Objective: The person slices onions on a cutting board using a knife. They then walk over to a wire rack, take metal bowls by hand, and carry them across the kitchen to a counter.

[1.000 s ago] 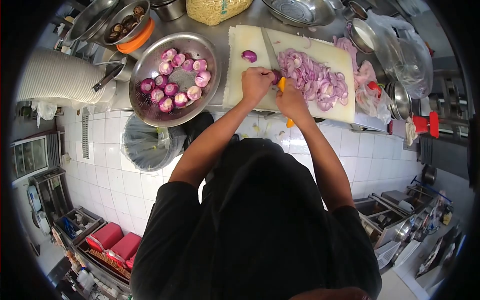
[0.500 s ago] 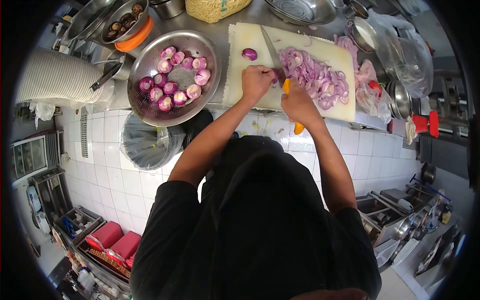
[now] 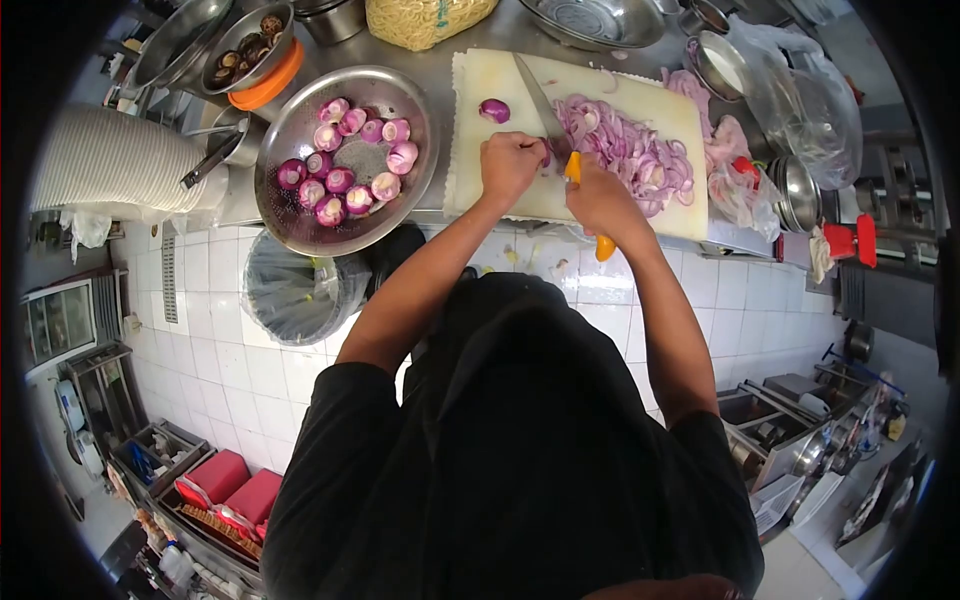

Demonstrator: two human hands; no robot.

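My left hand [image 3: 510,165] is closed on a piece of red onion [image 3: 545,154] on the white cutting board [image 3: 475,165]; the fingers hide most of it. Gripped by its yellow handle in my right hand [image 3: 604,197] is a kitchen knife [image 3: 541,100], its blade pointing away from me, right beside the onion piece. To the right of the blade lies a heap of sliced red onion [image 3: 640,165]. Another piece of red onion [image 3: 493,110] rests on the board beyond my left hand. Several peeled onions [image 3: 340,179] sit in the perforated steel colander [image 3: 275,215] on the left.
A lined bin [image 3: 300,290] stands on the floor below the colander. Noodles in a bag [image 3: 425,20] and a steel bowl [image 3: 600,25] lie behind the board. Stacked plates [image 3: 110,160] are at far left, a bowl of mushrooms [image 3: 245,50] behind them. Plastic bags [image 3: 810,120] occupy the right.
The view has shifted slightly. My right hand and the knife handle have moved a little to the right; my left hand stays on the onion piece.
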